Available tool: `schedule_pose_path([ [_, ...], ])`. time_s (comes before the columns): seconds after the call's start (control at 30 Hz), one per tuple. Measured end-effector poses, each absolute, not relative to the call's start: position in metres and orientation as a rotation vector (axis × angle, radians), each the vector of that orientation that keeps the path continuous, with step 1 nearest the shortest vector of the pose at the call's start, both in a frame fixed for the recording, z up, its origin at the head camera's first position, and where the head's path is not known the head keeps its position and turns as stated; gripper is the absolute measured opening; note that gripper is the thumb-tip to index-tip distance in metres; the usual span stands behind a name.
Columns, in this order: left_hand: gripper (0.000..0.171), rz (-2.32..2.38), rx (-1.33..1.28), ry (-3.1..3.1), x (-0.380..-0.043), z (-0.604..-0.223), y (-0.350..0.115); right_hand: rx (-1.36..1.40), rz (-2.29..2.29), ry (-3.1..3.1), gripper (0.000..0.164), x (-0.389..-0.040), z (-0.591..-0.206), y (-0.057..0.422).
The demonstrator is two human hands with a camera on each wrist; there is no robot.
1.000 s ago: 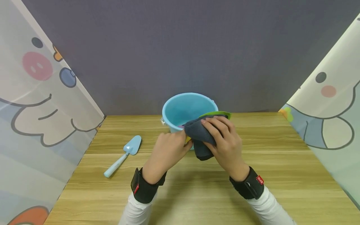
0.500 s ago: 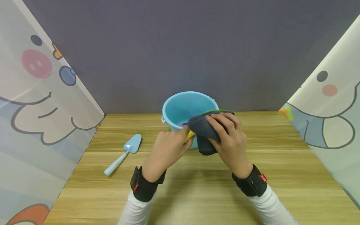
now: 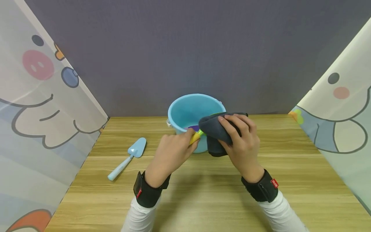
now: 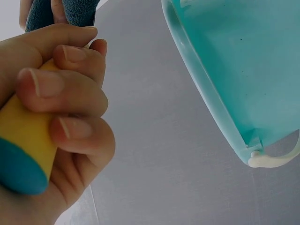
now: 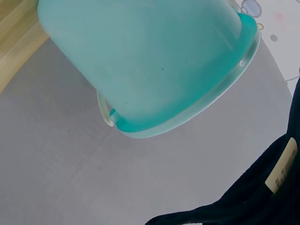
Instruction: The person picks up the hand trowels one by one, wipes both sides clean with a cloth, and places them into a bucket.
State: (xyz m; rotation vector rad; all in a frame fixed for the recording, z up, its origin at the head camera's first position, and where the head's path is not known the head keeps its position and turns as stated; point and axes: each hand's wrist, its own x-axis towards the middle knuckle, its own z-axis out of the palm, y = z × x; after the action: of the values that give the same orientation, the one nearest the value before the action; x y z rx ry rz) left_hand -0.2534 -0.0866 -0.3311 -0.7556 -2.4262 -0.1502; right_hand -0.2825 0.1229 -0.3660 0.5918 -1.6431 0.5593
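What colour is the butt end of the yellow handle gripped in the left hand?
Teal-blue; the butt end of the handle shows best in the left wrist view.

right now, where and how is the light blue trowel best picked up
Likely by its slim handle, from above on the near side, with the left hand once free: the light blue trowel lies on the tabletop, handle slanting toward the near left, wide blade pointing away.

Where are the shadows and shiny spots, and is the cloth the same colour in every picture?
Head view: soft shadows on the table, a white glint on the trowel, cloth dark blue-grey; left wrist view: cloth bluer, its fuzz showing; right wrist view: cloth nearly black, most of its detail lost in the dark.
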Motion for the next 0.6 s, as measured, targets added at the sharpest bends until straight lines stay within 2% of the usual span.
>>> schedule_pose_path([
  [0.47, 0.024, -0.169, -0.750, -2.431, -0.2519, -0.3284, -0.0876, 0.518, 0.608, -1.658, 0.030, -0.2830, -0.3651, 0.1285],
  [0.6, 0.024, -0.166, -0.746, -2.445, -0.2517, -0.3291, -0.0877, 0.502, 0.640, -1.670, 0.036, -0.2832, -0.3644, 0.1310],
])
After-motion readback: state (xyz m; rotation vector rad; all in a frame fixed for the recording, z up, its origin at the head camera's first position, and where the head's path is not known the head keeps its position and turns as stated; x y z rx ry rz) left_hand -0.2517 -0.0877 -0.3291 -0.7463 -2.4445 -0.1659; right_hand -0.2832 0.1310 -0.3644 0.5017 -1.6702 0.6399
